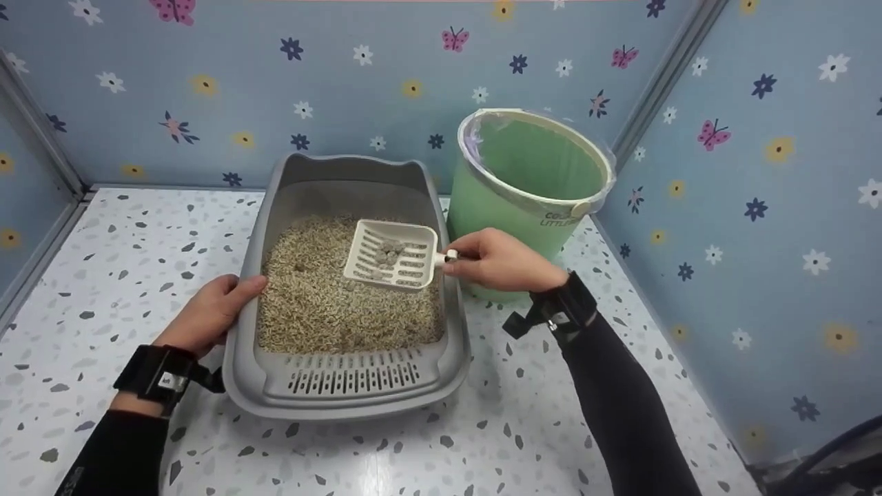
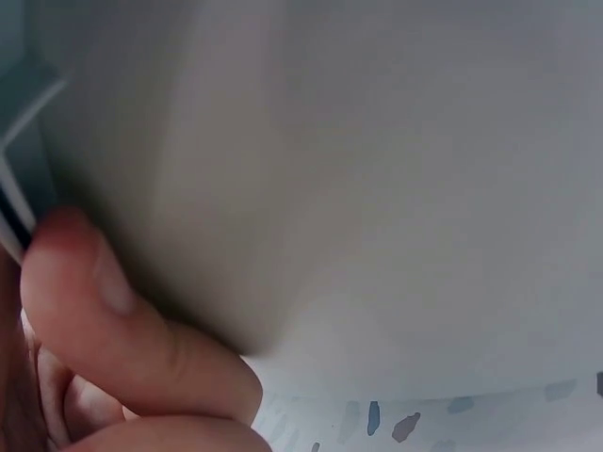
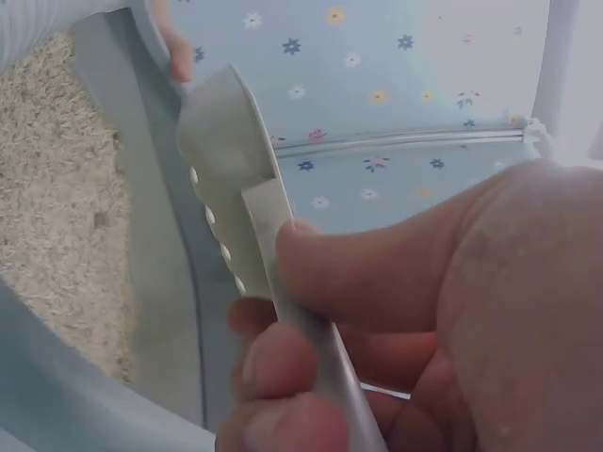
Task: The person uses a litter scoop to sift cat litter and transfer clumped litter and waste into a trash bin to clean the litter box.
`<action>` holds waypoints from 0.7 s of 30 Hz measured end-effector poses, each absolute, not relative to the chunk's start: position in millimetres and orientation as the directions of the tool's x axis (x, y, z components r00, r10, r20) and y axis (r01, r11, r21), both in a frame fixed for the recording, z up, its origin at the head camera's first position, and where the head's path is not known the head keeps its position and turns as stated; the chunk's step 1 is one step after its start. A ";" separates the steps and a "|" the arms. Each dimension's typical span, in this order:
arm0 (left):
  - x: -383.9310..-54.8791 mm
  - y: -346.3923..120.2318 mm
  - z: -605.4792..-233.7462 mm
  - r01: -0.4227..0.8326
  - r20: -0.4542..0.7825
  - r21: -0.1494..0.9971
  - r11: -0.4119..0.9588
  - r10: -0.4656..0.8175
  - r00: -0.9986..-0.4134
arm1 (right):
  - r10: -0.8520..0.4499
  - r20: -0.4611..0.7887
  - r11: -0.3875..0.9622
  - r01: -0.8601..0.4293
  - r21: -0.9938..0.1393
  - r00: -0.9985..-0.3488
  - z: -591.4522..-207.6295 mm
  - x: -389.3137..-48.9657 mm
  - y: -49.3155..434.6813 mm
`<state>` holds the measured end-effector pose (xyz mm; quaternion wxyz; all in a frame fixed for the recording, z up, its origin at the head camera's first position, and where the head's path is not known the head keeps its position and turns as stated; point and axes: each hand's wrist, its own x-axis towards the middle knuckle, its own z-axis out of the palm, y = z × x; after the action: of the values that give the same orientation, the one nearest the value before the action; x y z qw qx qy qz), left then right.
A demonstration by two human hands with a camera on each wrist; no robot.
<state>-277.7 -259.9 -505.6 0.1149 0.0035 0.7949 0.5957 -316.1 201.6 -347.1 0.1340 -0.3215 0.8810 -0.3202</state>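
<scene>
The scoop [image 1: 428, 252] sat just beyond the fingertips of the right hand [image 1: 499, 262], its pan reaching out leftward from them over the litter [image 1: 344, 313]. Those fingers were narrowed round its handle [image 3: 266, 215]; in the right wrist view the thumb pressed one face while the other fingers curled about the far side. The left hand [image 1: 207, 313] gripped the left wall of the litter tray [image 1: 344, 405], its thumb over the rim and the other fingers outside, partly hidden.

The scoop was pale, smooth and plastic-looking, a rounded square with raised walls and rows of long slots. A few greyish, lumpy clumps [image 1: 390, 253] lay in the middle of it. The litter was tan and coarse-grained, its surface uneven. The tray was matt grey, deep at the back, with rounded corners and a slotted ledge at the front. To its right, close by, stood a tapering green bin [image 1: 493, 213] with a pale round rim and a thin, clear, wrinkled liner [image 1: 475, 138]. The table [image 1: 551, 427] was white, flecked with grey chips; flower-and-butterfly panels [image 1: 386, 69] rose behind.
</scene>
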 end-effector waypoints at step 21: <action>-279.0 -260.7 -507.5 -0.125 -0.174 0.950 0.287 0.154 -0.972 | -0.193 0.060 0.750 -0.187 -0.634 -0.979 -241.3 -334.9 288.3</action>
<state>-279.0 -260.7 -507.5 0.1169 0.0093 0.7935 0.5972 -334.9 288.3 -241.3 0.0048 -0.1016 0.9355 -0.3385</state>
